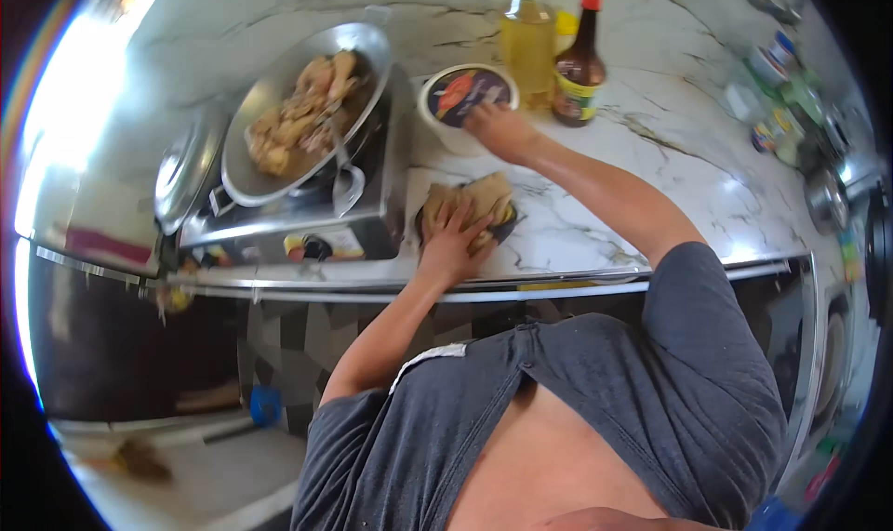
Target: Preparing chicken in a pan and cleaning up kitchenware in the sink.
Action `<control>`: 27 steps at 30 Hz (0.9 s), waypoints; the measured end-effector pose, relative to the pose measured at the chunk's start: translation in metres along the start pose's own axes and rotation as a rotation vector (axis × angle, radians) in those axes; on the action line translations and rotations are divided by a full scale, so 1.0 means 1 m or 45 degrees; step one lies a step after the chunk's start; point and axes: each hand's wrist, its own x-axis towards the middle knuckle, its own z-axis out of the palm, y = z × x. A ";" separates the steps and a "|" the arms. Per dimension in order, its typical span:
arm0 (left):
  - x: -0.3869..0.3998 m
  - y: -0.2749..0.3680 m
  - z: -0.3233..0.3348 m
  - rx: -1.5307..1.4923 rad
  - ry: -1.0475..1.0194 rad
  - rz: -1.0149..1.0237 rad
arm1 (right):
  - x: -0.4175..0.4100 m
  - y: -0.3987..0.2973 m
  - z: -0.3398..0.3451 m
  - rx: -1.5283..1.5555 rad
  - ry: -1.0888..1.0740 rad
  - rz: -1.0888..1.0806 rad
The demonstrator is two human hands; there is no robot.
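My left hand (453, 243) lies with spread fingers on a crumpled brown paper bag (492, 189). The bag sits in or over a dark bowl (508, 230), whose contents are mostly hidden. Farther back, my right hand (506, 135) touches the front right of a round white plastic tub (446, 135). Its fingertips rest on the dark printed lid (460, 93), which is on the tub; whether they grip its edge is unclear. Left of both hands, a wide metal pan (241, 140) holds pieces of cooked-looking chicken (307, 123) and a metal spoon (347, 182).
The pan stands on a steel gas stove (380, 234) with a front knob (318, 247). A metal lid (185, 168) leans at its left. Behind the tub are an oil bottle (528, 50) and a dark sauce bottle (580, 71). Pots and packets (781, 126) crowd the marble counter's (586, 231) right end.
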 end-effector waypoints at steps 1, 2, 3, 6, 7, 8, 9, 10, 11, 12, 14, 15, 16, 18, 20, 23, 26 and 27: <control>-0.011 -0.001 -0.006 -0.062 0.015 0.065 | -0.002 -0.003 -0.004 -0.044 -0.046 -0.030; -0.019 -0.003 -0.010 -0.129 0.022 0.145 | -0.008 -0.004 -0.007 -0.059 -0.010 -0.078; -0.024 -0.006 -0.011 -0.115 0.007 0.213 | -0.017 -0.004 -0.010 -0.078 0.019 -0.115; -0.026 -0.007 -0.012 -0.125 -0.090 0.292 | -0.045 -0.007 -0.019 0.017 -0.002 -0.022; -0.025 -0.006 -0.012 -0.151 -0.109 0.382 | -0.056 -0.008 -0.021 0.044 0.014 0.005; -0.022 -0.004 -0.011 -0.095 -0.128 0.397 | -0.070 -0.009 -0.030 0.001 -0.015 0.073; -0.015 0.001 -0.009 -0.042 -0.139 0.408 | -0.083 -0.011 -0.044 0.003 0.014 0.122; -0.006 0.010 -0.004 -0.050 -0.184 0.433 | -0.097 -0.011 -0.057 0.012 0.044 0.160; 0.004 0.024 -0.001 -0.073 -0.191 0.486 | -0.114 -0.009 -0.069 -0.020 0.019 0.202; 0.017 0.043 0.001 -0.064 -0.229 0.534 | -0.136 -0.007 -0.082 0.081 0.056 0.346; 0.041 0.084 0.011 -0.052 -0.266 0.625 | -0.184 0.002 -0.104 0.213 0.016 0.672; 0.054 0.108 0.020 -0.021 -0.330 0.644 | -0.212 0.010 -0.109 0.159 0.060 0.803; 0.069 0.131 0.026 0.020 -0.393 0.665 | -0.243 0.017 -0.114 0.103 0.112 0.934; 0.101 0.165 0.043 -0.002 -0.397 0.680 | -0.291 0.029 -0.128 0.026 0.099 1.213; 0.142 0.208 0.063 0.023 -0.472 0.684 | -0.352 0.042 -0.136 -0.081 0.150 1.335; 0.207 0.268 0.087 0.010 -0.525 0.601 | -0.444 0.063 -0.156 -0.194 0.248 1.539; 0.269 0.326 0.118 0.061 -0.484 0.555 | -0.534 0.083 -0.174 -0.220 0.274 1.716; 0.294 0.341 0.136 0.070 -0.477 0.569 | -0.561 0.091 -0.180 -0.218 0.273 1.811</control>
